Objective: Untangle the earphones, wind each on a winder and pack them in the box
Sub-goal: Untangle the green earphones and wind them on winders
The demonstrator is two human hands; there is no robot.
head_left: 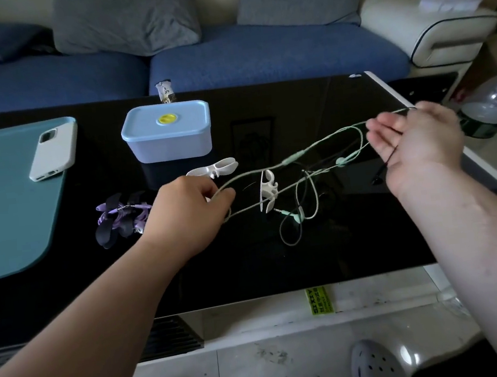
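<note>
Mint-green earphones (pixel 296 156) stretch above the black table between my hands, tangled with a black earphone cable (pixel 301 210). My left hand (pixel 188 210) pinches a loop of the green cable at table height. My right hand (pixel 415 144), raised at the right, holds the far end of the green cable and a black cable that dangles from it. The green plug (pixel 290 213) lies on the table among loose loops. Two white winders lie free: one (pixel 212 168) behind my left hand, another (pixel 268 194) under the cables. A light-blue box (pixel 169 130) with its lid on stands behind them.
A teal mat (pixel 1 201) with a white phone (pixel 52 148) covers the table's left. A purple-and-black wound bundle (pixel 122 218) lies left of my left hand. A plastic bottle (pixel 491 104) stands off the right edge. A blue sofa (pixel 256 54) runs behind the table.
</note>
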